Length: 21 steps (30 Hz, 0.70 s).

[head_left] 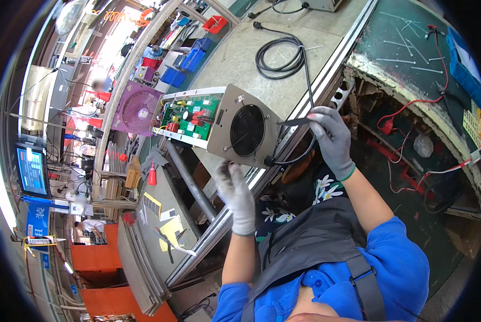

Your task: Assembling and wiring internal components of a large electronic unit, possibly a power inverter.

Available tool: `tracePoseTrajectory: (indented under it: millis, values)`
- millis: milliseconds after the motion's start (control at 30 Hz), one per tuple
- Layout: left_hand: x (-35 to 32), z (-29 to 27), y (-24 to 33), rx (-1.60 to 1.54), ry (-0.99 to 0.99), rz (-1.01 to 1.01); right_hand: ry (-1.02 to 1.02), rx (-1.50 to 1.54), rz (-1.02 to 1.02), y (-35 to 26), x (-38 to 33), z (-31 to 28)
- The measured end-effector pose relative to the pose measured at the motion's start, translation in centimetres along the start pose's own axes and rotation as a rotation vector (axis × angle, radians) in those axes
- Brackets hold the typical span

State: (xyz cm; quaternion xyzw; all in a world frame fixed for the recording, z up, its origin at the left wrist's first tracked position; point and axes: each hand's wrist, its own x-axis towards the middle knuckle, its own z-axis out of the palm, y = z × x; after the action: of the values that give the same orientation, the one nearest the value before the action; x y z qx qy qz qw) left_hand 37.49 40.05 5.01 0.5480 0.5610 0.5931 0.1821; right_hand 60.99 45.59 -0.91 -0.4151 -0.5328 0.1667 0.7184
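From my remote post, I see the right hand (331, 137) pinching a black tool (294, 122) beside the case (224, 132) on the worktop (227, 64); whether the left hand (236, 196) holds anything, I cannot tell. Likely heavy, rigid: I'd grip its metal edges, sparing the fragile board (189, 127).

The right hand (334, 137) covers one end of a dark tool (295, 122), so its full shape cannot be told. The fingertips of the left hand (235, 197) are blurred; whether they touch the unit (225, 124) is unclear. The unit hides the edge of a purple fan (138, 110). The top edge cuts off a grey box (324, 4). Writing on the screen (30, 172) is too small to read.
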Motion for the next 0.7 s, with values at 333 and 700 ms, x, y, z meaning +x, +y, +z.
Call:
tracePoseTrajectory:
  millis: [333, 700]
  values:
    - [3.0, -0.2, -1.3, -0.214, 0.086, 0.088, -0.216, 0.199, -0.008, -8.0, 2.8, -3.5]
    - [9.3, -8.3, 3.8, -0.408, 0.281, 0.121, -0.582, 0.681, 0.716, -8.7, 0.8, 8.1]
